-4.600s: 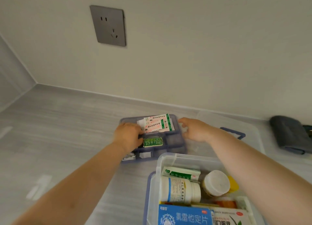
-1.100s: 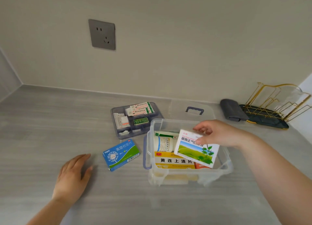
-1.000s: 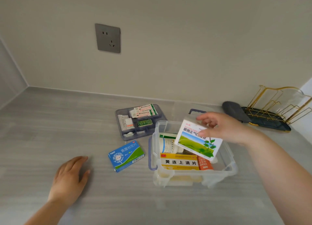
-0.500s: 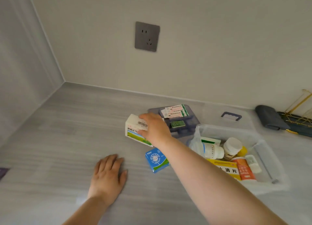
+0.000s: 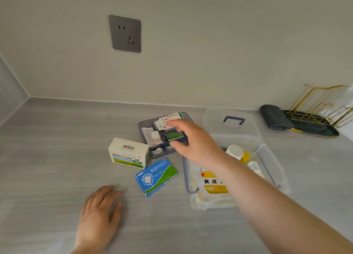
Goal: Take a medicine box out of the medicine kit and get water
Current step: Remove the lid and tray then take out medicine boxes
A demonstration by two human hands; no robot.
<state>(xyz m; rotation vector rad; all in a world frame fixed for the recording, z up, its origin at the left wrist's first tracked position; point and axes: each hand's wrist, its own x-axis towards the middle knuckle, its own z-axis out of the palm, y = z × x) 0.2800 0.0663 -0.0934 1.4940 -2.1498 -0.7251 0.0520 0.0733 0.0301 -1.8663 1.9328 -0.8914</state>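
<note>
A white medicine box with a green landscape print (image 5: 128, 152) stands on the grey counter, left of the kit's purple tray (image 5: 145, 126). A blue and green medicine box (image 5: 155, 176) lies flat in front of it. The clear plastic medicine kit (image 5: 271, 164) sits to the right, holding a yellow box (image 5: 211, 182) and a white-capped bottle (image 5: 236, 151). My right hand (image 5: 193, 141) hovers over the tray, fingers apart, holding nothing. My left hand (image 5: 100, 215) rests flat on the counter in front.
The kit's clear lid with a blue handle (image 5: 234, 120) lies behind the kit. A dark folded cloth (image 5: 273, 118) and a gold wire rack on a dark tray (image 5: 321, 108) stand at the back right. A wall socket (image 5: 125, 33) is above.
My right hand lifted the white box out of the kit, carried it left, set it on the counter and let go. It has drawn back over the tray.
</note>
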